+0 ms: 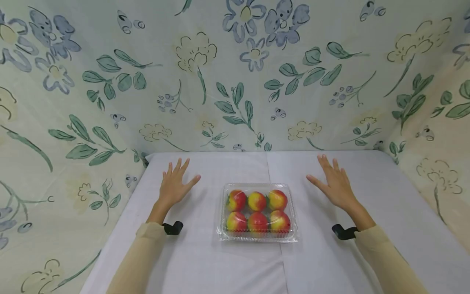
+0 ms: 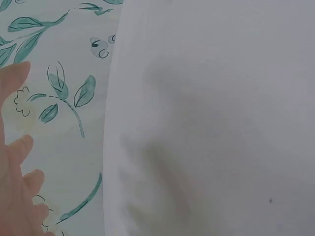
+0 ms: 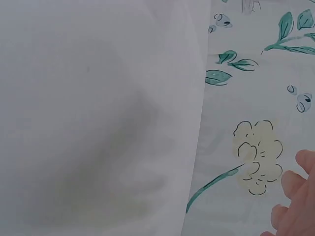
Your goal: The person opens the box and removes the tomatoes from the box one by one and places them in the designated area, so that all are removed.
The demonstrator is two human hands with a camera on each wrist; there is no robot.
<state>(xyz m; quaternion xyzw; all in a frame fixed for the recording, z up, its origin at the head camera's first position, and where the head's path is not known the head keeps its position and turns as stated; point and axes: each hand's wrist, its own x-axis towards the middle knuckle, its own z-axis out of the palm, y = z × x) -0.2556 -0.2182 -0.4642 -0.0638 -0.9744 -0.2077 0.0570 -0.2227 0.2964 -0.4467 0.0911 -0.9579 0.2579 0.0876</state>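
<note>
A clear plastic clamshell box point(image 1: 258, 237) sits on the white-covered table, its lid down. Inside lie several red-and-yellow fruits point(image 1: 258, 222), perhaps peaches or nectarines, in two rows. To the left of the box, my left hand point(image 1: 174, 185) hovers over the cloth with its fingers spread, holding nothing. On the other side, my right hand point(image 1: 335, 185) is likewise spread and holds nothing. Both hands are apart from the box. Only fingertips of the left hand point(image 2: 17, 162) and right hand point(image 3: 298, 191) show at the edges of the wrist views.
A white cloth point(image 1: 205, 265) covers the table, with a seam running down near its middle. Behind and at both sides hangs a floral curtain point(image 1: 235, 102). A black strap mount sits on the left wrist point(image 1: 173, 228) and another on the right wrist point(image 1: 344, 232).
</note>
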